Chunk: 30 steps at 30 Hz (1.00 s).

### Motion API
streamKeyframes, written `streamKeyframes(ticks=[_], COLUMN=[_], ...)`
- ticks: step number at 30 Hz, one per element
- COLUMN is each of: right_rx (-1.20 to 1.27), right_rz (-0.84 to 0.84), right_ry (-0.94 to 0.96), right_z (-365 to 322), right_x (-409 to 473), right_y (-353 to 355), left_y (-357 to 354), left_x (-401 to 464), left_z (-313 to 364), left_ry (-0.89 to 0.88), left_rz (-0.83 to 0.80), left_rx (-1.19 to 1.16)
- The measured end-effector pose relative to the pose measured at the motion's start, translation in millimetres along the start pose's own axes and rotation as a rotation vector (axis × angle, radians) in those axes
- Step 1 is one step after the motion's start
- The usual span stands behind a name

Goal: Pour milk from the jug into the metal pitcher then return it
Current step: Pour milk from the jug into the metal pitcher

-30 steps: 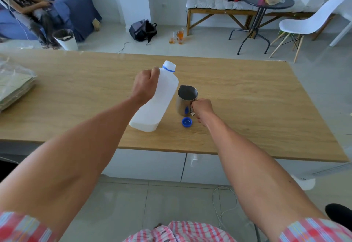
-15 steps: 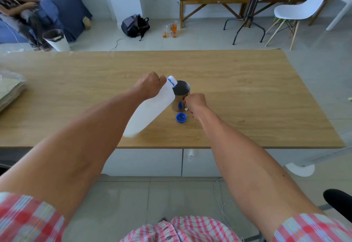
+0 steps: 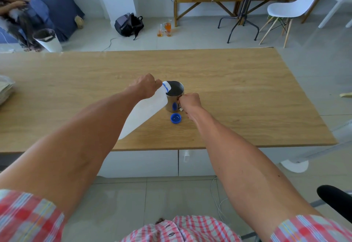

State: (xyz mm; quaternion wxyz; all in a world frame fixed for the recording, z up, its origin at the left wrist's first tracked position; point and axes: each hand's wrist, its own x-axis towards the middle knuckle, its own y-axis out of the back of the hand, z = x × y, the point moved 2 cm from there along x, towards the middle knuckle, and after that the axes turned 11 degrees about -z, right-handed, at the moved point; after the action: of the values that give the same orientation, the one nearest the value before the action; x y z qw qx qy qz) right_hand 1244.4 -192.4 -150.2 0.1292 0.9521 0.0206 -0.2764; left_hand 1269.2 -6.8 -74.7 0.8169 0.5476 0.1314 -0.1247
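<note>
My left hand (image 3: pixel 145 86) grips the neck of a white plastic milk jug (image 3: pixel 146 110), which is tipped steeply to the right. Its open mouth with a blue ring rests over the rim of the metal pitcher (image 3: pixel 174 97). The pitcher stands upright on the wooden table (image 3: pixel 238 93). My right hand (image 3: pixel 190 101) holds the pitcher's handle on its right side. The jug's blue cap (image 3: pixel 176 118) lies on the table just in front of the pitcher.
A plastic-wrapped stack (image 3: pixel 4 91) lies at the table's left edge. Beyond the table are a white bin (image 3: pixel 48 40), a backpack (image 3: pixel 128 24), glasses on the floor (image 3: pixel 165 29), a bench, a round table and a white chair (image 3: pixel 291 7). A person sits on the blue sofa at far left.
The jug has tilted further over, from nearly upright beside the pitcher to its mouth over the pitcher's rim. My right hand has stayed on the handle.
</note>
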Motion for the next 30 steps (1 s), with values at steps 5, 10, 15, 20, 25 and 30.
streamKeyframes(ticks=[5, 10, 15, 20, 25, 30], right_rx=[-0.012, -0.018, -0.015, -0.017, -0.014, -0.010], right_rz=[0.000, -0.002, -0.006, 0.000, -0.001, -0.001], right_ry=[0.001, -0.001, -0.004, 0.002, 0.023, 0.030], right_z=[-1, -1, -2, -3, -3, -3], right_x=[0, 0, 0, -2, -3, -3], right_y=[1, 1, 0, 1, -1, -2], left_y=[3, 4, 7, 12, 16, 18], left_x=[4, 8, 8, 6, 3, 1], left_z=[2, 2, 4, 11, 16, 19], left_ry=[0.004, 0.016, 0.029, 0.034, 0.048, 0.053], left_rz=[-0.017, -0.043, -0.066, -0.069, -0.094, -0.112], left_rx=[0.022, 0.020, 0.028, 0.061, 0.081, 0.086])
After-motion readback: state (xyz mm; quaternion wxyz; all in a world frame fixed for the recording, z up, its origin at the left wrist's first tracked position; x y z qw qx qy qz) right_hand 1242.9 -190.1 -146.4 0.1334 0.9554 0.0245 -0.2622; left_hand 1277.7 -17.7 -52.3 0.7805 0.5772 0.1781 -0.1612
